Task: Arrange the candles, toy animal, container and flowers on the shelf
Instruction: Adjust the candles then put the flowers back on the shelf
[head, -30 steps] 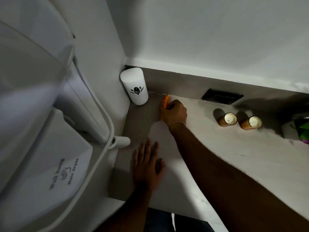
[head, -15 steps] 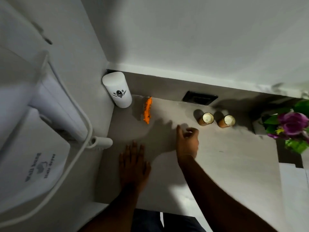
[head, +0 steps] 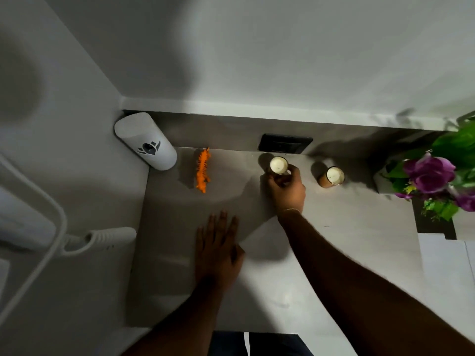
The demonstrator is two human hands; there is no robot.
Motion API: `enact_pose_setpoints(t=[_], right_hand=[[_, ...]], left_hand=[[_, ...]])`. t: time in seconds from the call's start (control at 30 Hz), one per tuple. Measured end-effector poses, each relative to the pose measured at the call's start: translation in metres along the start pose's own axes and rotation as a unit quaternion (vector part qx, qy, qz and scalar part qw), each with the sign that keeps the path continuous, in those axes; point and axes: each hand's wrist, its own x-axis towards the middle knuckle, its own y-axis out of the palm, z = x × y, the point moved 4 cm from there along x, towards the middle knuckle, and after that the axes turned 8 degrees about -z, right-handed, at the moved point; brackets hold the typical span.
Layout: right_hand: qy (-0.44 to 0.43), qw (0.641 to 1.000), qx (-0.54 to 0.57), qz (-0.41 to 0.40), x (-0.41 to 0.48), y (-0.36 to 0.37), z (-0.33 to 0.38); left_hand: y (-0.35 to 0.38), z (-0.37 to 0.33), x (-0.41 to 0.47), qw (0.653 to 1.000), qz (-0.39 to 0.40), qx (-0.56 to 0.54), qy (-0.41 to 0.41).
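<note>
On the grey shelf (head: 334,253) an orange toy tiger (head: 202,168) stands near the back, right of a white cylindrical container (head: 146,141) in the left corner. My right hand (head: 286,187) is closed around the left candle (head: 278,165), a brown holder with a cream top. The second candle (head: 331,176) stands free to its right. Purple flowers with green leaves (head: 437,173) sit in a grey pot at the right edge. My left hand (head: 218,249) lies flat on the shelf, fingers spread.
A black wall socket (head: 285,144) is set in the back upstand behind the candles. A white wall hair dryer with its cord (head: 46,235) hangs on the left wall. White walls enclose the shelf at the back and left.
My right hand let go of the toy tiger by the container, moved right and took hold of the left candle. The left hand stayed flat. The view shifted right, showing the flowers.
</note>
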Motion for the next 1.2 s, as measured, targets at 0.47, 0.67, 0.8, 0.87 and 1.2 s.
enact_pose_setpoints(t=[0.47, 0.67, 0.8, 0.87, 1.2], right_hand=[[-0.034, 0.996, -0.016, 0.076, -0.003, 0.034, 0.035], [0.147, 0.973, 0.118, -0.131, -0.020, -0.052, -0.049], [0.143, 0.971, 0.101, -0.164, 0.011, -0.103, -0.065], [0.102, 0.984, 0.071, -0.128, 0.025, -0.107, -0.056], [0.023, 0.996, -0.042, -0.074, 0.050, -0.075, -0.012]], left_hand=[[-0.002, -0.002, 0.001, 1.000, -0.009, -0.003, -0.004], [0.003, 0.003, 0.003, 1.000, -0.001, 0.005, 0.010], [0.003, 0.002, 0.002, 1.000, -0.015, 0.009, 0.004], [0.001, 0.001, 0.001, 1.000, -0.022, 0.011, 0.013], [-0.003, -0.004, 0.003, 1.000, -0.005, 0.009, -0.013]])
